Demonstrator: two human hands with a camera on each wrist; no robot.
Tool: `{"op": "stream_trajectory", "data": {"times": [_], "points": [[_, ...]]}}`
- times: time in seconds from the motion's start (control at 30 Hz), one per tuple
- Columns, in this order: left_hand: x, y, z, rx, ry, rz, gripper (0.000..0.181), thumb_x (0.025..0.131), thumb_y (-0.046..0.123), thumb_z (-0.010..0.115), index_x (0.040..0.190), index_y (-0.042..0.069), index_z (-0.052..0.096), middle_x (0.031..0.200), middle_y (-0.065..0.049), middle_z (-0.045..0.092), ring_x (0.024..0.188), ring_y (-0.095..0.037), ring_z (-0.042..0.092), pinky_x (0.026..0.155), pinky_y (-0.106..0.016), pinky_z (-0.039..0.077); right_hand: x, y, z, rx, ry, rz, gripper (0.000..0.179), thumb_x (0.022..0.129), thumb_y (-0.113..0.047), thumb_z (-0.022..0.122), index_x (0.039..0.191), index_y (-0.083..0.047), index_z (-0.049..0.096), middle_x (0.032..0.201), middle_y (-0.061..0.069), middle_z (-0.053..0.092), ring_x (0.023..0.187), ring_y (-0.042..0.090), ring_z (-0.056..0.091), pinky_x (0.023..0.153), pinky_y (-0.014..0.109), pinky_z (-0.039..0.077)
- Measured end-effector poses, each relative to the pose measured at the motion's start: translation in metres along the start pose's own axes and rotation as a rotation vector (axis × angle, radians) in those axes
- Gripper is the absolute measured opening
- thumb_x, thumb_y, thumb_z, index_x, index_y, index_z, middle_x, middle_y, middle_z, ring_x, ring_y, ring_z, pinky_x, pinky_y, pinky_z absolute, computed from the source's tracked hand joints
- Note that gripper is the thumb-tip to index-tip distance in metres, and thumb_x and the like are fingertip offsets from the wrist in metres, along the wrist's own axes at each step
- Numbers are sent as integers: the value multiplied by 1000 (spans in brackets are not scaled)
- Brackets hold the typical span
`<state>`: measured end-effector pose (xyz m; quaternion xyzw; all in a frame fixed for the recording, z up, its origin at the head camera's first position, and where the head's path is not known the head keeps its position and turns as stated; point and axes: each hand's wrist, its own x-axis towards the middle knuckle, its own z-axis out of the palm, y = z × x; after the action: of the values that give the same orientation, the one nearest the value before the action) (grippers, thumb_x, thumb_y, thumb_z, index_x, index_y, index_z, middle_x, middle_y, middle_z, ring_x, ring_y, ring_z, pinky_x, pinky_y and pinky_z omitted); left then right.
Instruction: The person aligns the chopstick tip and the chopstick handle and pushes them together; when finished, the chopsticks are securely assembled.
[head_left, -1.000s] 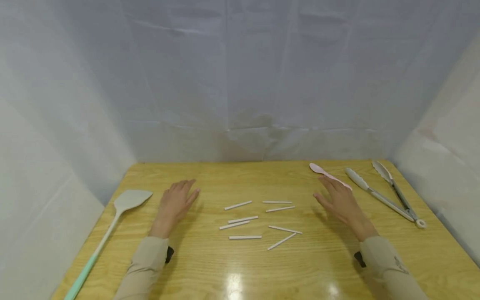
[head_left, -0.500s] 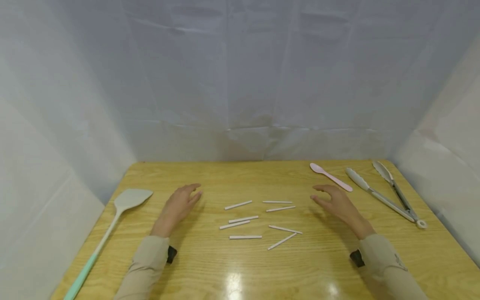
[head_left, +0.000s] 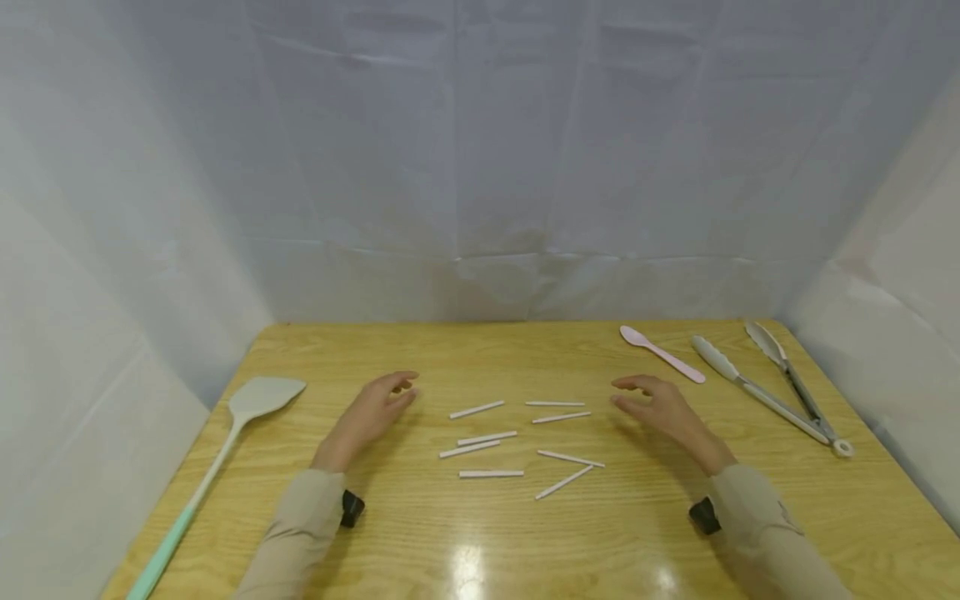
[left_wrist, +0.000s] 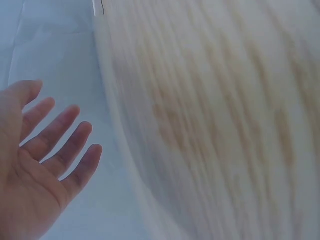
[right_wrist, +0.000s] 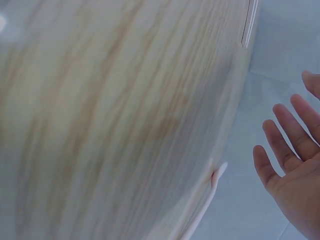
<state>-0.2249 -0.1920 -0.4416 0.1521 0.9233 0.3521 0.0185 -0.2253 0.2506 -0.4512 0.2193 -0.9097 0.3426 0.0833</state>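
Several thin white sticks [head_left: 491, 474] lie in two loose groups on the wooden table [head_left: 420, 550], between my hands. My left hand [head_left: 372, 410] is just left of them, over the table, holding nothing; its fingers are spread and slightly bent in the left wrist view. On the other side, my right hand [head_left: 662, 412] mirrors it, bare palm and relaxed fingers showing in the right wrist view. The nearest sticks to my right hand are the upper right pair [head_left: 561, 417]. Beyond that hand lies a pink spoon [head_left: 666, 356], also visible in the right wrist view.
A long turner [head_left: 262, 396] with a green-ended handle lies along the left side. Spread metal tongs [head_left: 780, 404] rest at the right, near the table's edge. Pale sheeting [head_left: 495, 167] encloses the back and both sides.
Both hands have moved inward toward the sticks, their fingers bending a little more. My right hand has come away from the spoon, now fully uncovered. Sticks and utensils stay put.
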Motion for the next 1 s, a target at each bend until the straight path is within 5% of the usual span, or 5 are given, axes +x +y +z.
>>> {"op": "stream_trajectory", "data": {"times": [0.63, 1.0], "points": [[5, 8, 14, -4, -46, 61, 39, 100, 19, 50, 132, -3, 50, 119, -22, 60, 112, -37, 55, 96, -52, 43, 7, -4, 18, 74, -141, 73, 30, 91, -18, 65, 113, 3, 65, 114, 21, 64, 108, 39, 57, 92, 51, 46], [11, 13, 22, 15, -106, 107, 36, 98, 20, 53, 127, -3, 56, 122, -20, 60, 110, -33, 57, 97, -47, 43, 16, -5, 27, 74, -184, 21, 30, 91, -17, 66, 112, 4, 66, 110, 20, 66, 104, 37, 60, 89, 50, 48]]}}
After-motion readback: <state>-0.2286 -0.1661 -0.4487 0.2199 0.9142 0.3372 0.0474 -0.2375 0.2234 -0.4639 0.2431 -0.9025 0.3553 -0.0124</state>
